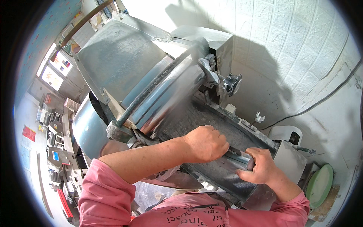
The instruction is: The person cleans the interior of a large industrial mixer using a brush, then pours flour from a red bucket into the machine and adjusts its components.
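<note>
A short metal rod [241, 159] with a rounded shiny side lies across the dark belt bed [195, 119] of a dough sheeter. My right hand [258, 166] grips its near right end, thumb below and fingers over the top. Closed in a fist, my left hand [207, 144] is at the other end, and the rod comes out from beneath it. The left fingers and whatever they cover are hidden. Beyond my hands is the big polished roller [173, 90], blurred along its lower side. A round guard bar [158, 88] crosses in front of it.
A sloped metal feed tray [122, 54] rises behind the roller. At the machine's right side is a black knob [233, 84]. A cable [317, 102] runs along the white wall. A green basin [320, 185] stands low at right. Several tools and machines [56, 153] line the left side.
</note>
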Demonstrator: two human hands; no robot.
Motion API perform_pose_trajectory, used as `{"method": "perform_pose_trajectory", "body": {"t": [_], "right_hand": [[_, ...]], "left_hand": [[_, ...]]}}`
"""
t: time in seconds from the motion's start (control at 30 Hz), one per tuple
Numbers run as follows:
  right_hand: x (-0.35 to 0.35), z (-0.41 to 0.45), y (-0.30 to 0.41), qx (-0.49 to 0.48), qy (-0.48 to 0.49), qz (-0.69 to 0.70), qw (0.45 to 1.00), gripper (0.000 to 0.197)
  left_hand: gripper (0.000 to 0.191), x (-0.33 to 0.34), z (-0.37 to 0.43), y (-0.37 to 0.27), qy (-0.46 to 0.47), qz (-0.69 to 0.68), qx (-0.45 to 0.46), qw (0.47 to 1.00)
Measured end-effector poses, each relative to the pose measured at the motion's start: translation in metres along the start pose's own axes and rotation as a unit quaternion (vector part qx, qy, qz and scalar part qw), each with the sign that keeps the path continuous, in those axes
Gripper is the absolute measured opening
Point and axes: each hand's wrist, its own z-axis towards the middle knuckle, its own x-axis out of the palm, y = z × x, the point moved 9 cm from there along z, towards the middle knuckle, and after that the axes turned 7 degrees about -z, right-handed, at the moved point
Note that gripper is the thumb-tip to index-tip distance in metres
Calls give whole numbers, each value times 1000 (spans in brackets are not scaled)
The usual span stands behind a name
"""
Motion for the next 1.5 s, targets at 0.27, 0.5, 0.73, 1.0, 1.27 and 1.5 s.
{"method": "perform_pose_trajectory", "body": {"t": [0.27,0.5,0.73,1.0,1.27,1.5], "right_hand": [[-11,-11,-2,-21,-23,-94,995,37],[-13,-11,4,-39,-7,-81,996,37],[-33,-8,10,-26,-23,-35,999,38],[2,-2,-19,25,88,-222,971,35],[71,-8,-66,122,275,-225,927,44],[13,6,-27,9,-7,97,995,41]], "left_hand": [[18,55,-29,48,280,54,-205,936],[26,22,14,30,45,-236,-216,946],[23,30,9,46,150,-125,-242,950],[17,20,-36,64,266,18,-268,926],[19,31,-46,50,269,-49,-279,920],[29,6,-27,43,51,-229,-258,937]]}}
